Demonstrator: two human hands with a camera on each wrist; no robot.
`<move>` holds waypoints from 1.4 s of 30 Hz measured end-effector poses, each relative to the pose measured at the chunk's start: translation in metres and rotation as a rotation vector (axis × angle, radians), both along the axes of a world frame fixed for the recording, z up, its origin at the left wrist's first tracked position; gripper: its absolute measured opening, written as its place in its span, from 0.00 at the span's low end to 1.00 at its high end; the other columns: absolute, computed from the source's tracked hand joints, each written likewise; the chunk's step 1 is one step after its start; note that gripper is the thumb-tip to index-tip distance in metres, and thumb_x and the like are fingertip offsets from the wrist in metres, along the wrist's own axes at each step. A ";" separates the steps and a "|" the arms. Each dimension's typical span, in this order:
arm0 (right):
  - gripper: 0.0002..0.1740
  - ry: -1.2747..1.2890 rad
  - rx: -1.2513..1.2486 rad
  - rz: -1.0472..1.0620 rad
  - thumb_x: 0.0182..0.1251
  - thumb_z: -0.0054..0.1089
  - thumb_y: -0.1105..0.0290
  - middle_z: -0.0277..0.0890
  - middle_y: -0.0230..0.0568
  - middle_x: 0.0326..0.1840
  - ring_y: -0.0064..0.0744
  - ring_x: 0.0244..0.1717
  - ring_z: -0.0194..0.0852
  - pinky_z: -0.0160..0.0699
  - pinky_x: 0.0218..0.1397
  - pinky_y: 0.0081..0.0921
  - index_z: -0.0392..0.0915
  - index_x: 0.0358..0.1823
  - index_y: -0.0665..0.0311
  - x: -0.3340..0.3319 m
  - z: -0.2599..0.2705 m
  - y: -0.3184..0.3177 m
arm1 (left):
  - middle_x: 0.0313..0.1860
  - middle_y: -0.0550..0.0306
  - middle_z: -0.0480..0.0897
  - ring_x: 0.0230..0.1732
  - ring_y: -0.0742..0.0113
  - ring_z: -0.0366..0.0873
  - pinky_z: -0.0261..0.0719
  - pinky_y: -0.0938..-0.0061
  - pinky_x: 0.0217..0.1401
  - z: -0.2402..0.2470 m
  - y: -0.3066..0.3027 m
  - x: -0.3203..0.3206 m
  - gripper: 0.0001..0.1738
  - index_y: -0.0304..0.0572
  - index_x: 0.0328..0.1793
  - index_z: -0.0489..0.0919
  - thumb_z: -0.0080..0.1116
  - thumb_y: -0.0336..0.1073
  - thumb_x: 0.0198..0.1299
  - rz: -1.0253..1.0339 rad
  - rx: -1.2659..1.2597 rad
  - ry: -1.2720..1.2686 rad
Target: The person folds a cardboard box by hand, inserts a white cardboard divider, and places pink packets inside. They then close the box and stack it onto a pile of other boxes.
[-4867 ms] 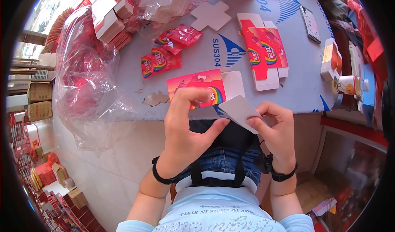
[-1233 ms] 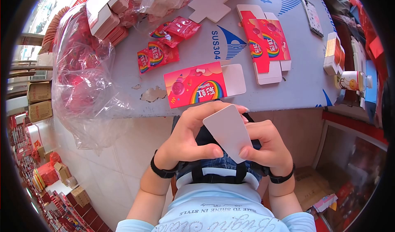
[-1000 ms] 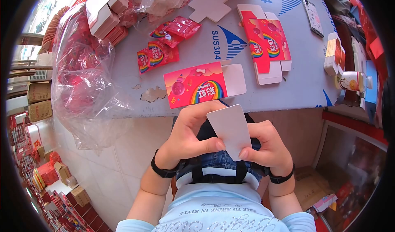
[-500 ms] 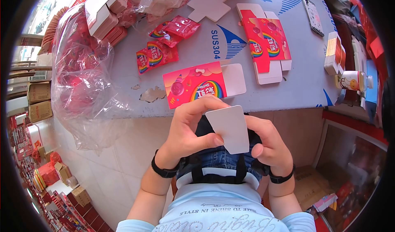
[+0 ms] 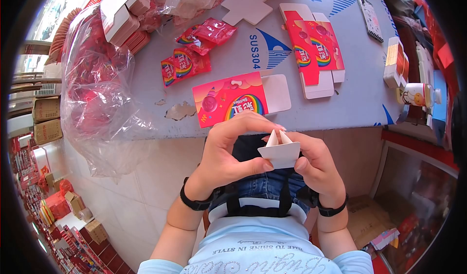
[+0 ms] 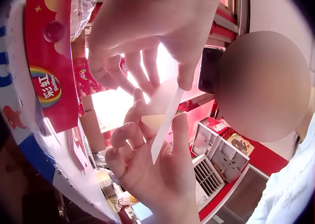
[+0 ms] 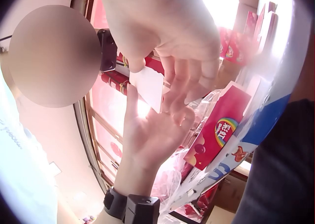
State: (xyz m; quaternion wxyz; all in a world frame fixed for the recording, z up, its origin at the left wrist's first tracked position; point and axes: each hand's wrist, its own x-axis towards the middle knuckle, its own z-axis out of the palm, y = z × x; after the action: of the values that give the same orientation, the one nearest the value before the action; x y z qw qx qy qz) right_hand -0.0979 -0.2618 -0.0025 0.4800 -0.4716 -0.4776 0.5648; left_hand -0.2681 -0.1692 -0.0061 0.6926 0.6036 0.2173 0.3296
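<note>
A small white card piece [image 5: 283, 156] with folded-up flaps is held between both hands over the lap, in front of the table edge. My left hand [image 5: 228, 150] pinches its left side, thumb in front and fingers behind. On its right side my right hand [image 5: 318, 164] grips it with thumb and curled fingers. The left wrist view shows the white piece [image 6: 166, 128] edge-on between the hands; the right wrist view shows its pale face [image 7: 149, 88]. Just beyond the hands a red Skittles box [image 5: 226, 99] lies on the table with a white flap out.
On the table [image 5: 233, 60] lie red candy packets [image 5: 192, 65], another red box [image 5: 316, 50], a white cross-shaped card [image 5: 247, 7] and a phone [image 5: 370, 18]. A clear plastic bag [image 5: 104, 99] hangs over the left edge. Card stacks [image 5: 119, 21] stand at the back left.
The white piece was flat and facing up; now its flaps are bent up and it sits lower. My right thumb and fingers have closed in on its right side.
</note>
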 end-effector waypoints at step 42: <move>0.20 -0.728 0.080 -0.374 0.44 0.70 0.58 0.70 0.40 0.19 0.37 0.20 0.68 0.63 0.23 0.28 0.72 0.21 0.67 -0.003 0.005 -0.001 | 0.30 0.57 0.80 0.31 0.72 0.79 0.78 0.79 0.35 0.003 -0.006 0.005 0.19 0.36 0.35 0.75 0.73 0.35 0.39 0.310 0.158 0.254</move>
State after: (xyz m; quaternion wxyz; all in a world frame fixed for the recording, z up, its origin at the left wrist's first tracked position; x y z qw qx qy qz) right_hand -0.1014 -0.2626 0.0030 0.3921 -0.7004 -0.5438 0.2449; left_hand -0.2630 -0.1753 -0.0032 0.5510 0.6521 0.3667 0.3696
